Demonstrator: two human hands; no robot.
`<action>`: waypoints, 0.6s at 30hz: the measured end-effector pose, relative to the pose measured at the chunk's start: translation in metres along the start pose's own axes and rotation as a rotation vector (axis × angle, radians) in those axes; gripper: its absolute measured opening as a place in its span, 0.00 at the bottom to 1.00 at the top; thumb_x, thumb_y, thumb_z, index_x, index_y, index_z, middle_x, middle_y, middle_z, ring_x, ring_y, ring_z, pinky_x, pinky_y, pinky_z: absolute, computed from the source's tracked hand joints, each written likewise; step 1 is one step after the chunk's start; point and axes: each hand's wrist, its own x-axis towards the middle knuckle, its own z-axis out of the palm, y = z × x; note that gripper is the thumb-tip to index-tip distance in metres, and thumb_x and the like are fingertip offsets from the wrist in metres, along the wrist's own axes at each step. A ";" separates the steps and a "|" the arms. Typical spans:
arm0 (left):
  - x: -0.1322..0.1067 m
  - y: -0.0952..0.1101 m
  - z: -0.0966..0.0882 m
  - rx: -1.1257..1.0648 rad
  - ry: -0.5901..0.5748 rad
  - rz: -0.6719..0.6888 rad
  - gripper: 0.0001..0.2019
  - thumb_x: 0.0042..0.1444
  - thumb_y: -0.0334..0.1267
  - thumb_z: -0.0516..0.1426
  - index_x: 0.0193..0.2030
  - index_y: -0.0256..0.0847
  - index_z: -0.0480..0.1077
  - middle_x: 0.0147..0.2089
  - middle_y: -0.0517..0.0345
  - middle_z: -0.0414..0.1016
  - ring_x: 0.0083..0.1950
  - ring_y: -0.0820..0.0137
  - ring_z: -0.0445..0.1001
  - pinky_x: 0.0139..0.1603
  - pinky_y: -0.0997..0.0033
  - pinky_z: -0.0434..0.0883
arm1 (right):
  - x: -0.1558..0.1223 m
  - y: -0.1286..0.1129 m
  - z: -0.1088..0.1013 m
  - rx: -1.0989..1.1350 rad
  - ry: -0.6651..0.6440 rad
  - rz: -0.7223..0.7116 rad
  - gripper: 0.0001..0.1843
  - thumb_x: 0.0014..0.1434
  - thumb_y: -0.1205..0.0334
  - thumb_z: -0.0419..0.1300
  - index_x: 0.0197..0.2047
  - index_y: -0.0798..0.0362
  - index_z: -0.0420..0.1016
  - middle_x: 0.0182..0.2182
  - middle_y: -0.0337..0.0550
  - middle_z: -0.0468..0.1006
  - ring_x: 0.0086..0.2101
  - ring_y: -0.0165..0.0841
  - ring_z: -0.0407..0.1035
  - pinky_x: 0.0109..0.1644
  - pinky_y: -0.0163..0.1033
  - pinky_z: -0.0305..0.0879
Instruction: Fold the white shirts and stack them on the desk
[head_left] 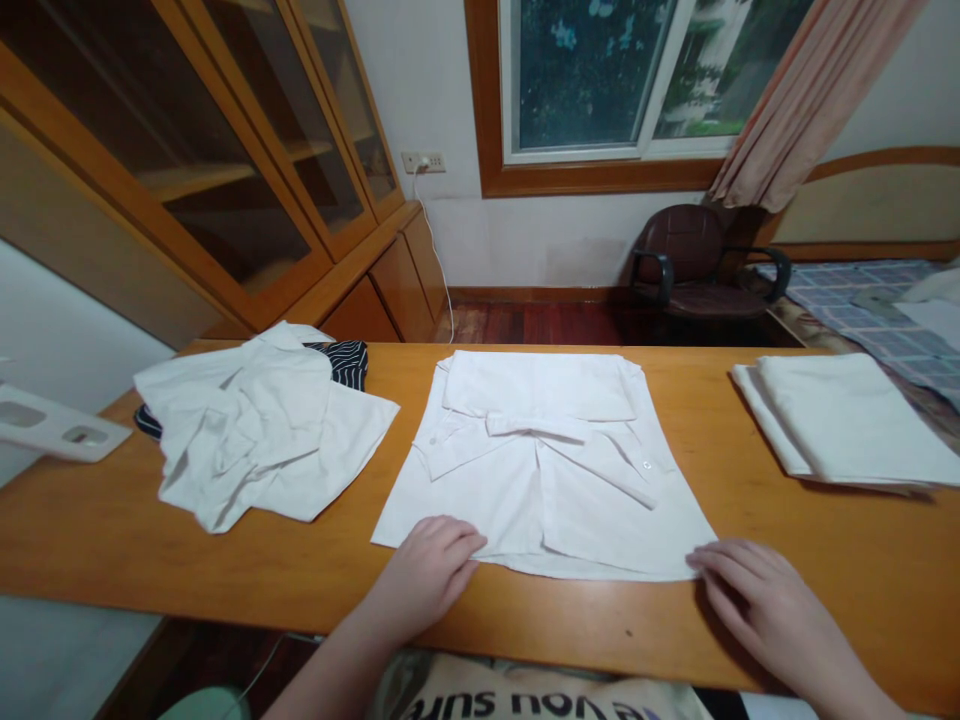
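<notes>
A white shirt (540, 460) lies partly folded on the wooden table (225, 570), its sleeves folded across the middle. My left hand (427, 575) rests on the shirt's near left corner with the fingers curled down on the hem. My right hand (757, 600) lies flat at the near right corner, fingertips touching the edge of the cloth. Neither hand lifts the fabric.
A loose heap of white garments (255, 430) over a dark striped one (346, 362) sits at the left. Folded white clothes (847, 420) are stacked at the right. A white device (52, 425) lies at the far left. A chair (694, 265) and bed (870, 300) stand beyond the table.
</notes>
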 end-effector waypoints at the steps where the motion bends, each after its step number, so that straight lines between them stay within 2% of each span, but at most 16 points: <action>1: 0.005 0.003 0.000 0.002 0.008 0.018 0.12 0.60 0.35 0.52 0.49 0.45 0.70 0.49 0.54 0.74 0.50 0.64 0.70 0.53 0.59 0.66 | 0.007 -0.010 -0.003 -0.009 -0.022 -0.005 0.11 0.54 0.56 0.58 0.41 0.32 0.74 0.38 0.44 0.79 0.39 0.41 0.72 0.45 0.50 0.68; 5: 0.030 0.018 0.006 0.020 0.014 0.041 0.20 0.58 0.37 0.55 0.58 0.44 0.64 0.61 0.50 0.66 0.60 0.60 0.64 0.60 0.54 0.61 | 0.043 -0.072 -0.003 0.014 -0.108 -0.069 0.11 0.60 0.57 0.54 0.44 0.45 0.74 0.40 0.47 0.77 0.42 0.40 0.70 0.49 0.50 0.65; 9: 0.050 0.029 0.020 0.019 -0.001 0.025 0.30 0.58 0.44 0.54 0.66 0.43 0.52 0.69 0.49 0.52 0.69 0.60 0.50 0.66 0.52 0.52 | 0.073 -0.122 0.023 0.050 -0.127 -0.112 0.14 0.57 0.61 0.58 0.48 0.52 0.72 0.43 0.49 0.76 0.43 0.39 0.68 0.48 0.46 0.66; 13: 0.056 0.034 0.033 0.021 -0.090 0.012 0.35 0.57 0.48 0.54 0.68 0.41 0.47 0.71 0.48 0.45 0.71 0.59 0.42 0.68 0.51 0.46 | 0.083 -0.133 0.046 0.023 -0.114 -0.110 0.11 0.55 0.70 0.58 0.42 0.52 0.74 0.36 0.44 0.76 0.37 0.37 0.69 0.42 0.44 0.66; 15: 0.055 0.034 0.036 0.023 -0.125 0.017 0.34 0.58 0.47 0.53 0.68 0.41 0.47 0.71 0.48 0.45 0.71 0.58 0.42 0.68 0.50 0.45 | 0.083 -0.129 0.048 0.037 -0.065 -0.116 0.10 0.56 0.73 0.56 0.38 0.52 0.75 0.32 0.43 0.76 0.34 0.36 0.69 0.40 0.43 0.65; 18: 0.053 0.035 0.037 0.021 -0.125 0.042 0.32 0.59 0.46 0.52 0.68 0.42 0.49 0.71 0.49 0.44 0.71 0.58 0.41 0.68 0.49 0.44 | 0.080 -0.123 0.043 0.089 0.049 -0.135 0.10 0.58 0.71 0.54 0.40 0.54 0.74 0.33 0.45 0.77 0.35 0.36 0.69 0.40 0.42 0.67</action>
